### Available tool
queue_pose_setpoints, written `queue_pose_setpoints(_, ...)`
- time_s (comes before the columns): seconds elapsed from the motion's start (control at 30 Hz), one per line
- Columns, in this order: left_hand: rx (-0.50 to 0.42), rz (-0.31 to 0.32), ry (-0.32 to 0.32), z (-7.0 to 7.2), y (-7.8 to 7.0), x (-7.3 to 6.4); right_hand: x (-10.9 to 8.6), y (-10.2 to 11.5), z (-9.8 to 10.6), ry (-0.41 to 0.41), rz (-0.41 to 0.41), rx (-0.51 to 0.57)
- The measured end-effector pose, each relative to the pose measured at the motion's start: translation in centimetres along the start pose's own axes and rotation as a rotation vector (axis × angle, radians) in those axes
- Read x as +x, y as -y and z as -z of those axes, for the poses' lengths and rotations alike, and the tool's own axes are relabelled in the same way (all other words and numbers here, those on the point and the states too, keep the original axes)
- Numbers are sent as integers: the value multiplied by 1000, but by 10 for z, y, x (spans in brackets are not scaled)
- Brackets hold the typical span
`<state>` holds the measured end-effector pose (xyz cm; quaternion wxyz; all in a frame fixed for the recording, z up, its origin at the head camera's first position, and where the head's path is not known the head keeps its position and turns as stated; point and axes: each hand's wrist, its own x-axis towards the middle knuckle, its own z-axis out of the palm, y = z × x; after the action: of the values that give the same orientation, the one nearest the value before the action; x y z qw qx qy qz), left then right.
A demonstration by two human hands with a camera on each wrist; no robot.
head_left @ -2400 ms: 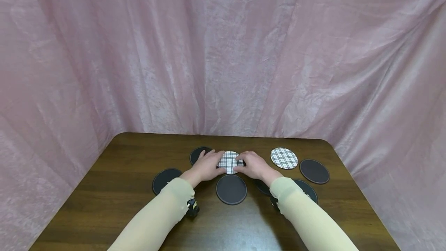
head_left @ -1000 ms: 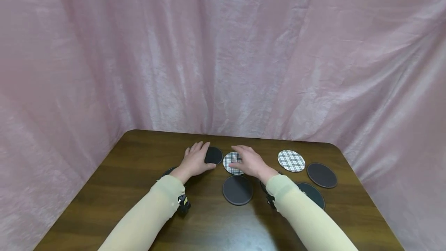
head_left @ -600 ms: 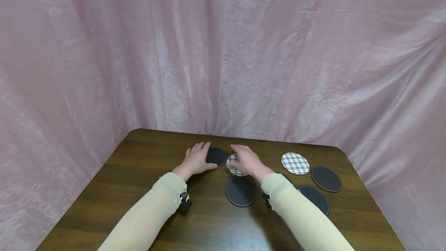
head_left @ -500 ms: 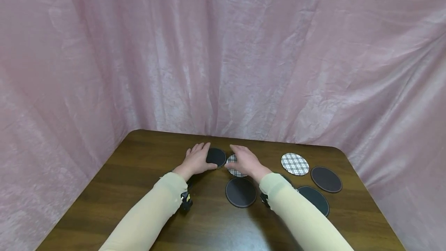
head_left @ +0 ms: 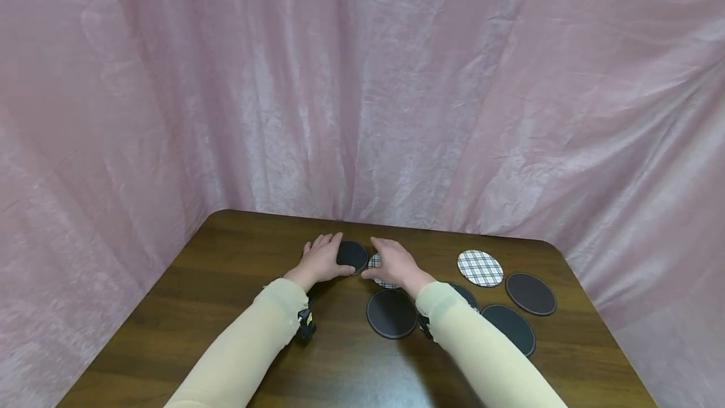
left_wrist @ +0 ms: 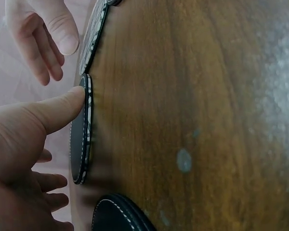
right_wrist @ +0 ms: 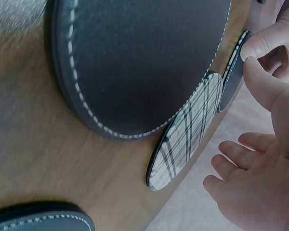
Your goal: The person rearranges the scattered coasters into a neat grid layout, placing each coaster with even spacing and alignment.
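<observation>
In the head view, my left hand (head_left: 318, 262) is at the left side of a round black coaster (head_left: 352, 256). The left wrist view has its thumb (left_wrist: 62, 110) touching the coaster's stitched edge, the other fingers extended and spread. My right hand (head_left: 393, 263) hovers over a white plaid coaster (head_left: 375, 261), partly hiding it. Its fingers (right_wrist: 231, 159) are loosely bent and hold nothing in the right wrist view, where the thumb reaches toward the left thumb. A dark brown coaster (head_left: 391, 313) lies in front of the plaid one.
To the right on the wooden table (head_left: 198, 294) lie another plaid coaster (head_left: 480, 268), a brown coaster (head_left: 530, 293) and a dark green-black coaster (head_left: 508, 328). One more dark coaster (head_left: 463, 293) is partly under my right sleeve. Another black coaster (left_wrist: 116, 214) lies near my left wrist. A pink curtain (head_left: 362, 93) hangs behind.
My left hand has left the plaid coaster and moved left to the black coaster. My right hand has shifted slightly left over the plaid coaster. The head view has turned a little left.
</observation>
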<state>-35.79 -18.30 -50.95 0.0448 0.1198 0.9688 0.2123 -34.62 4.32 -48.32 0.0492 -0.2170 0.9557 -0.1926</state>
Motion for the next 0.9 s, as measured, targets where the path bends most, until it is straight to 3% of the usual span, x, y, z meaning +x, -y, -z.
queue_pose_setpoints(0.1,9,-15,-10,0,-2,-2,-1,2,0,6,0,12)
queue_pose_setpoints(0.13,10,-22,-13,1,-2,-3,5,-9,-9,-8,28,11)
queue_pose_setpoints(0.33,-14,-60,-34,-9,5,-2,2,-7,-7,-4,49,24)
queue_pose_setpoints(0.37,-16,-61,-37,-10,5,-3,-6,5,2,13,24,30)
queue_pose_setpoints(0.7,-18,-71,-44,-22,10,5,-12,4,1,20,-2,22)
queue_pose_setpoints(0.9,24,-52,-42,-9,-7,-3,-13,3,2,18,16,29)
